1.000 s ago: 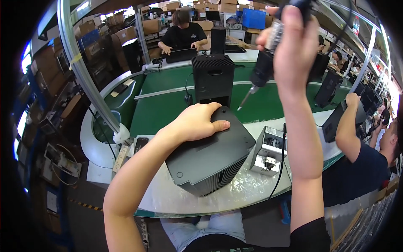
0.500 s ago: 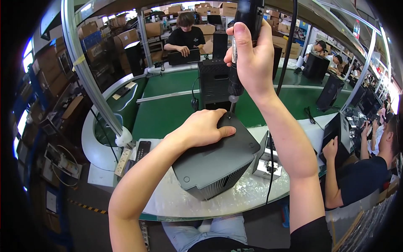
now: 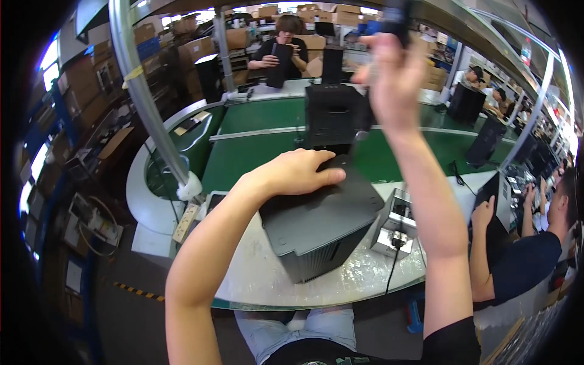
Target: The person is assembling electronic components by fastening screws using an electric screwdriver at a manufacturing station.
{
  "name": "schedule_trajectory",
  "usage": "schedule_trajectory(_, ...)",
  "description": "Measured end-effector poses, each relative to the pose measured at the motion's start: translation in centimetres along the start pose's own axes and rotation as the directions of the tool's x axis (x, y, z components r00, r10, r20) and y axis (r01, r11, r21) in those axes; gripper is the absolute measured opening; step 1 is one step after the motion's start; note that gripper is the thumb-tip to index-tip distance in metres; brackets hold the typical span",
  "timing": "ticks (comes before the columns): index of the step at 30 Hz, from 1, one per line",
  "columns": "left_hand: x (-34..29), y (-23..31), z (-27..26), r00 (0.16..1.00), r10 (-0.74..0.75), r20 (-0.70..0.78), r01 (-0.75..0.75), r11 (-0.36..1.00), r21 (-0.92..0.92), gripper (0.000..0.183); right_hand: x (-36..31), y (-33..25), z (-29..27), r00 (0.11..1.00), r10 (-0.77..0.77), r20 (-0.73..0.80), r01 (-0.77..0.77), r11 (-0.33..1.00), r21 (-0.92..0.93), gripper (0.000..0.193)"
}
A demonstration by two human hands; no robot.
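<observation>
A dark grey computer case [image 3: 322, 222] with ribbed vents along its side lies on the white worktop in front of me. My left hand [image 3: 298, 174] rests on its top near the far corner, thumb and fingers stretched out over the surface. Above and to the right, my right hand [image 3: 395, 82] is closed round a black electric screwdriver [image 3: 398, 24]. Motion smears both the hand and the tool. The lower end of the screwdriver shows only as a blur, raised off the case.
Behind the case, a black tower [image 3: 333, 118] stands by the green conveyor [image 3: 255, 155]. A metal box with a cable [image 3: 392, 234] sits right of the case. A metal post [image 3: 149, 91] rises at left. A co-worker [image 3: 526, 261] sits at right; another person [image 3: 283, 55] works across.
My right hand has lifted the screwdriver from the case's far corner. My left hand stays on the case. The person across has tilted a dark panel upright, and the whole view has shifted slightly.
</observation>
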State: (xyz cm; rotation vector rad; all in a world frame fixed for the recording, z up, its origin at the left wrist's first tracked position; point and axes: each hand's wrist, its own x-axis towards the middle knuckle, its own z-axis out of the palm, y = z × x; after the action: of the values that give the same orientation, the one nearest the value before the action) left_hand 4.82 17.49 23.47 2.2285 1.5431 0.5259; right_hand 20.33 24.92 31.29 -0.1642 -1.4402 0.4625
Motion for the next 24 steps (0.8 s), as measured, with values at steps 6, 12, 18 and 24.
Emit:
schedule_trajectory(6,-4.5,-9.5,3.5,0.858,-0.377,-0.349,-0.052,0.612,-0.789,0.063,-5.9,-5.6,-13.0,0.931,-0.178,-0.318,0.07,0.944,-0.322,0.04)
schedule_trajectory(12,-12.6,-21.0,19.5,0.754,-0.442,-0.486,-0.091,0.662,-0.744,0.047,-18.1,-1.7,-18.8,0.941,-0.003,-0.339,-0.147,0.896,-0.418,0.036)
schedule_trajectory(18,-11.3,-15.2,13.7,0.617,-0.368,-0.696,0.098,0.913,-0.396,0.047,-23.5,2.2,-20.3,0.955,0.036,-0.295,-0.159,0.9,-0.406,0.049)
schedule_trajectory(24,-7.6,-9.0,6.6,0.67,-0.653,-0.353,0.334,0.69,-0.643,0.066,-26.3,4.1,-21.2,0.968,0.097,-0.23,-0.197,0.861,-0.469,0.051)
